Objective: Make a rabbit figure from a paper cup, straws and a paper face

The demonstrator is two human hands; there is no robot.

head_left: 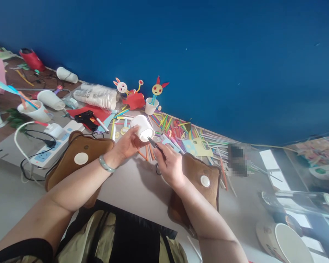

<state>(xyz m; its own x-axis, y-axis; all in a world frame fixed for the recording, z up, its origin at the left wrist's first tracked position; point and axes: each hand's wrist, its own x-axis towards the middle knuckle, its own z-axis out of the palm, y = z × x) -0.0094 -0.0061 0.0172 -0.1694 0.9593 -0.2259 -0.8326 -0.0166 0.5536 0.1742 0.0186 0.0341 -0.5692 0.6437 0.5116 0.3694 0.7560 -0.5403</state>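
Note:
My left hand is wrapped round a white paper cup, which is tipped on its side with its round base turned toward me. In my right hand is a pair of scissors. Their dark blades point at the cup's base, and the tip appears to touch it. A handle loop shows below my fingers. Two brown cushion-like pads lie under my forearms, the left pad and the right pad. Behind the cup stands another white cup with a red-eared paper face on a stick.
Coloured sticks are strewn along the blue wall. On the left are a power strip with cables, a black glue gun and a bagged stack of paper cups. A white tub stands at lower right.

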